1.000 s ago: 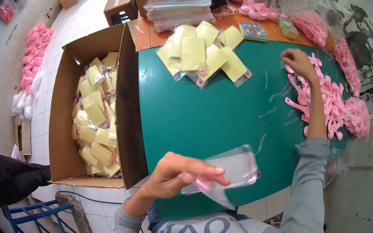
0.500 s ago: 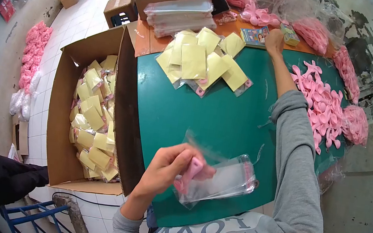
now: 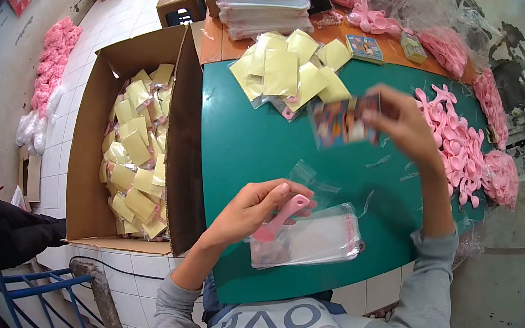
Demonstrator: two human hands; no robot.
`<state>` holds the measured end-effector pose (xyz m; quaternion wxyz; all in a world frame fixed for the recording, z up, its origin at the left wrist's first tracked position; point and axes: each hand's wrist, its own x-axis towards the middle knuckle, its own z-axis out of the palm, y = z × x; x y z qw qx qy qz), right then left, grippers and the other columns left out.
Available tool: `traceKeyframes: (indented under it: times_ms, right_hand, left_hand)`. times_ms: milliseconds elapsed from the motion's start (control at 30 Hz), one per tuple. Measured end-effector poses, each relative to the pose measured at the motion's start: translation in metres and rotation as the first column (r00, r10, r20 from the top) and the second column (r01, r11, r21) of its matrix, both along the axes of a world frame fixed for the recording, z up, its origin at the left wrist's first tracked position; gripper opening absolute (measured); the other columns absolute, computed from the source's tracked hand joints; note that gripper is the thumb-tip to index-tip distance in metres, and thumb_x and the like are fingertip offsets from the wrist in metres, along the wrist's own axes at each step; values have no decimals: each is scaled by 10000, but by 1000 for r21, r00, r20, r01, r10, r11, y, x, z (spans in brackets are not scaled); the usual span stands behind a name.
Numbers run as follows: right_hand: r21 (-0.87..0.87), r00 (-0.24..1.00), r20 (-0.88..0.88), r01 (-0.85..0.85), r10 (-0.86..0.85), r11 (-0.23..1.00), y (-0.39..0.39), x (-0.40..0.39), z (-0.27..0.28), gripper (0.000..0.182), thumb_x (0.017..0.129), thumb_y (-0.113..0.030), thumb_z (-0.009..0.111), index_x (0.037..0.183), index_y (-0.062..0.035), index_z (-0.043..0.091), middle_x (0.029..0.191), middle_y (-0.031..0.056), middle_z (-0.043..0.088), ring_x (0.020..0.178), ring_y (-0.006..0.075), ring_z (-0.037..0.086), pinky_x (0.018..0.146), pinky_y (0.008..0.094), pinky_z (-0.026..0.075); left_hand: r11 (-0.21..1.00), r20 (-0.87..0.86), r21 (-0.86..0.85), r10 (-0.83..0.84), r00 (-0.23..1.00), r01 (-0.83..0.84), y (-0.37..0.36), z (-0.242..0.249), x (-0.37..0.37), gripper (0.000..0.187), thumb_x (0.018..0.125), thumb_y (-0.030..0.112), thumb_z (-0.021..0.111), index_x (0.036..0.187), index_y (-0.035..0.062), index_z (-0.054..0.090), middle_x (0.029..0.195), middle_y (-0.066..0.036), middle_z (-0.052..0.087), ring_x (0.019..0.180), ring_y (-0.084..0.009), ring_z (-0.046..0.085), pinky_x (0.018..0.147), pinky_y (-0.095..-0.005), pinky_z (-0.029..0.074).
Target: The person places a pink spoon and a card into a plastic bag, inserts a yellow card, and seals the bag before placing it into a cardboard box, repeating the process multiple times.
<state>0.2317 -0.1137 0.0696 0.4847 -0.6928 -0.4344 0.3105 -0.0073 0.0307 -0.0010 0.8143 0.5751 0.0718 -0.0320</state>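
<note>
My left hand (image 3: 249,212) is closed around a pink spoon (image 3: 283,217), its holed handle end pointing up between thumb and fingers. Just below lies a stack of clear plastic bags (image 3: 322,239) on the green table (image 3: 250,155). A loose scrap of clear film (image 3: 305,172) is beyond my left fingertips. Over the table's middle, my right hand (image 3: 409,124) pinches a colourful printed card (image 3: 342,123), blurred by motion. A heap of pink spoons (image 3: 456,147) spreads to its right. Behind the card lie several clear packets with yellow backing (image 3: 282,73).
A large carton (image 3: 90,160) of yellow-backed packets stands left of the table. Card stacks (image 3: 364,49) sit on the orange surface at the back, beside bundled clear bags (image 3: 266,17) and bagged pink spoons (image 3: 443,48). A person's dark-clothed legs (image 3: 5,225) show at the left.
My right hand has come back from the card stacks towards me and now carries a printed card. My left hand keeps the spoon, its handle turned more upright.
</note>
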Motion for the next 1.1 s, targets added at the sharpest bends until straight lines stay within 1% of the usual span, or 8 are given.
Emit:
traceKeyframes:
  times_ms: [67, 267, 400, 500, 600, 700, 967, 1100]
  right_hand:
    - [57, 992, -107, 77, -70, 995, -20, -48, 4, 134, 830, -37, 618, 958, -15, 583, 813, 29, 601, 650, 58, 545, 549, 209, 456]
    - [-35, 967, 255, -22, 30, 999, -47, -74, 7, 149, 812, 1, 605, 959, 9, 585, 799, 96, 632, 685, 128, 598, 598, 257, 472]
    - [-220, 966, 259, 37, 22, 975, -47, -75, 18, 160, 801, 15, 599, 960, 13, 585, 816, 106, 637, 692, 148, 604, 632, 263, 482]
    - [-20, 966, 178, 192, -185, 981, -46, -81, 15, 169, 790, 17, 596, 958, 14, 586, 800, 106, 631, 684, 148, 603, 629, 265, 481]
    - [27, 972, 96, 213, -215, 977, -44, -84, 21, 171, 782, 29, 585, 953, 16, 589, 792, 100, 622, 677, 143, 600, 625, 257, 479]
    - [-18, 931, 362, 54, -44, 998, -42, -82, 16, 180, 771, 53, 572, 946, 17, 594, 804, 97, 621, 681, 141, 600, 624, 251, 477]
    - [72, 908, 407, 80, -103, 994, -43, -78, 9, 203, 750, 50, 568, 945, 5, 599, 827, 108, 620, 686, 189, 608, 620, 272, 472]
    - [-2, 919, 389, 77, -70, 997, -45, -81, 7, 209, 749, 46, 570, 953, 4, 591, 824, 118, 615, 677, 205, 603, 618, 281, 469]
  left_hand:
    - [999, -37, -35, 31, 999, -32, -5, 3, 3, 404, 999, 295, 364, 1090, -23, 595, 928, -82, 653, 821, -115, 607, 726, -237, 495]
    - [970, 15, 243, 3, 1000, -6, -6, 2, 8, 375, 996, 282, 389, 1045, -1, 630, 690, 11, 579, 595, -32, 439, 542, -212, 391]
    - [938, 40, 346, -7, 999, -7, -4, 2, 7, 358, 990, 277, 404, 1058, 6, 628, 685, -7, 596, 584, -35, 452, 538, -218, 404]
    - [934, 88, 349, 45, 995, -73, -6, -2, 8, 354, 988, 274, 409, 1056, 4, 627, 691, -21, 612, 580, -40, 460, 539, -221, 411]
    - [946, 102, 309, 65, 993, -94, -6, 0, 8, 356, 986, 274, 414, 1029, -6, 629, 694, -31, 620, 583, -46, 468, 543, -225, 418]
    - [937, 48, 345, 37, 998, -52, -3, 7, 8, 347, 984, 266, 415, 1010, -6, 629, 682, -28, 614, 578, -50, 466, 536, -229, 414]
    - [908, 150, 419, -62, 987, -6, 1, 1, 16, 331, 981, 244, 414, 998, -11, 624, 625, -28, 555, 513, -50, 418, 484, -232, 372]
    - [920, 52, 391, -19, 998, -3, 1, 5, 14, 329, 980, 239, 413, 1068, -4, 616, 610, -20, 541, 499, -47, 405, 468, -229, 358]
